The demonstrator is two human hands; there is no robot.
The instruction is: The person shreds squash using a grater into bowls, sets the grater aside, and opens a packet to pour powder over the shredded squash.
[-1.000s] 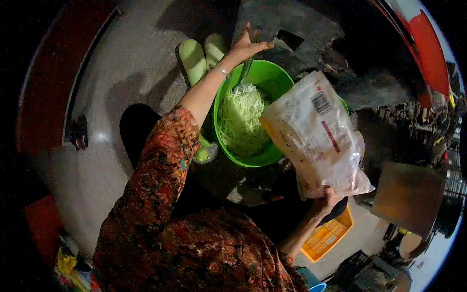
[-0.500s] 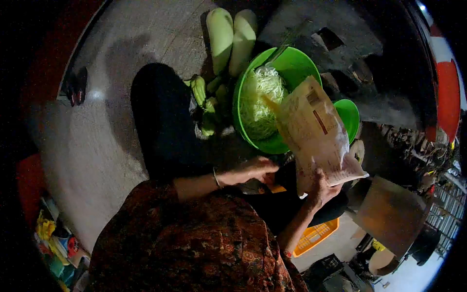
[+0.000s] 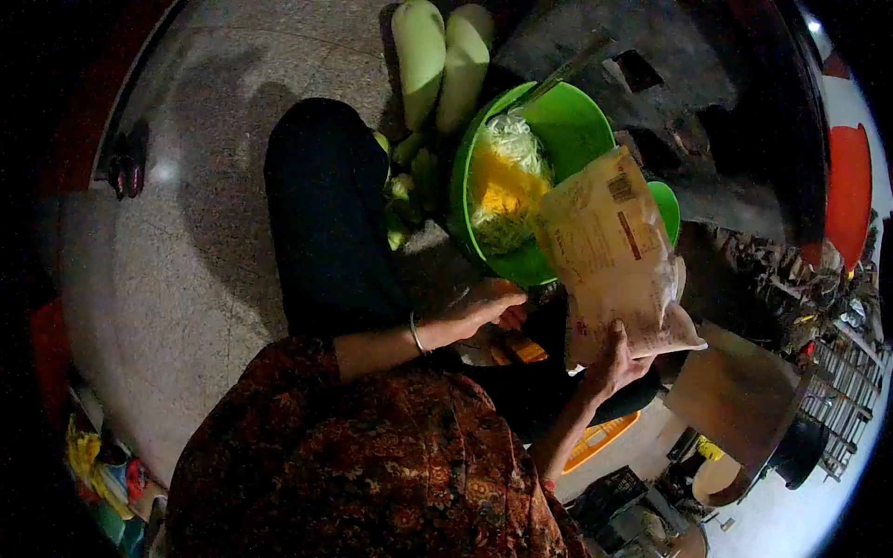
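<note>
My right hand grips the lower end of a pale printed packet, whose far end tips over a large green bowl. Pale green-white vegetable shreds fill part of the bowl, with bright yellow powder heaped over their middle. A long-handled utensil leans on the bowl's far rim. My left hand, with a bangle at the wrist, is just below the bowl's near rim. Its fingers are curled closed, and whatever they may hold is hidden.
Two long pale green gourds lie beyond the bowl, with smaller green vegetables left of it. A smaller green container stands right of the packet. An orange basket, a board and firewood-like clutter are at the right.
A yellow stream fell from the packet's mouth before; now yellow powder covers much of the shreds. The packet stays tilted in my right hand, and my left hand has barely shifted.
</note>
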